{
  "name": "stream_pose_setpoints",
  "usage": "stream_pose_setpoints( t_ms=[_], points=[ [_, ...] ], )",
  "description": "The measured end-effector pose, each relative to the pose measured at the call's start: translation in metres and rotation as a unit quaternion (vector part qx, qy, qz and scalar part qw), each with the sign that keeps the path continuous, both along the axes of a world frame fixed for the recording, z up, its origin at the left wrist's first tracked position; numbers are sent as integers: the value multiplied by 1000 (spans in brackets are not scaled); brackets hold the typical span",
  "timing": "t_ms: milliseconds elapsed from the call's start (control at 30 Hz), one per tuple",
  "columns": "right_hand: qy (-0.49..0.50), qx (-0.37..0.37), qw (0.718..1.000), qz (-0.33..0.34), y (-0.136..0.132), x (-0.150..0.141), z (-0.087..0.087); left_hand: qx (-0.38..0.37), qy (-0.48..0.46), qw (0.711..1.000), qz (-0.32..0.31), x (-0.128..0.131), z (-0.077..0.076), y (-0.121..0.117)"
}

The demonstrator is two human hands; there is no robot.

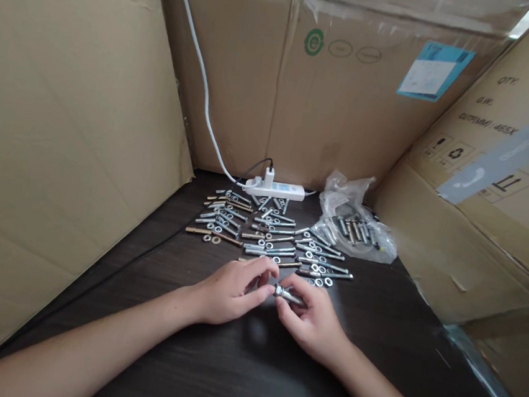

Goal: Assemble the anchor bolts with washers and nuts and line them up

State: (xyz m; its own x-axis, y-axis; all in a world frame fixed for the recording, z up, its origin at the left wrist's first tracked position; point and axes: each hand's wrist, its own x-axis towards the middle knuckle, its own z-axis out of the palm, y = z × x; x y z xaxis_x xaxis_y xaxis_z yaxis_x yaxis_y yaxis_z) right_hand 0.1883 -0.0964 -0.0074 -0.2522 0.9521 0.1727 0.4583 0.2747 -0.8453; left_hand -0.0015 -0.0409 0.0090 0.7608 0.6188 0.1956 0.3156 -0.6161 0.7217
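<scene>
My right hand (311, 318) is closed around an expansion bolt (290, 296), a silver metal sleeve anchor with a nut and washer at its left end. The bolt lies nearly level, its far end hidden in the palm. My left hand (237, 289) is beside the nut end, thumb and index finger bent and apart. Its thumb tip is at the end of the bolt; whether it touches cannot be made out. Just beyond both hands lie rows of disassembled bolts (268, 252), with sleeves, loose nuts (328, 282) and washers among them, silver and some brass-coloured.
A clear plastic bag (383, 250) with more bolts stands at the back right. Behind the rows is a white power strip (293, 192) with a plugged-in charger (269, 177) and cables. Cardboard walls (237, 96) enclose the dark tabletop (229, 370) on three sides.
</scene>
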Motion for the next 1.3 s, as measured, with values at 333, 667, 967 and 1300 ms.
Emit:
stream_pose_setpoints(
  t_ms=[333, 667, 967, 1300],
  points=[
    [10, -9, 1000, -17, 0, 0, -1, 36, -10, 998, -41, 1, 1, 0],
    [-9, -2, 1000, -10, 0, -1, 0, 64, 71, 995, -35, 1, 0, -5],
    [-18, -5, 1000, -3, 0, 0, -2, 72, 98, 992, -40, 2, 4, -3],
    [-14, -5, 1000, -8, 0, 0, 2, 64, 88, 994, -3, 2, 2, -2]
  ],
)
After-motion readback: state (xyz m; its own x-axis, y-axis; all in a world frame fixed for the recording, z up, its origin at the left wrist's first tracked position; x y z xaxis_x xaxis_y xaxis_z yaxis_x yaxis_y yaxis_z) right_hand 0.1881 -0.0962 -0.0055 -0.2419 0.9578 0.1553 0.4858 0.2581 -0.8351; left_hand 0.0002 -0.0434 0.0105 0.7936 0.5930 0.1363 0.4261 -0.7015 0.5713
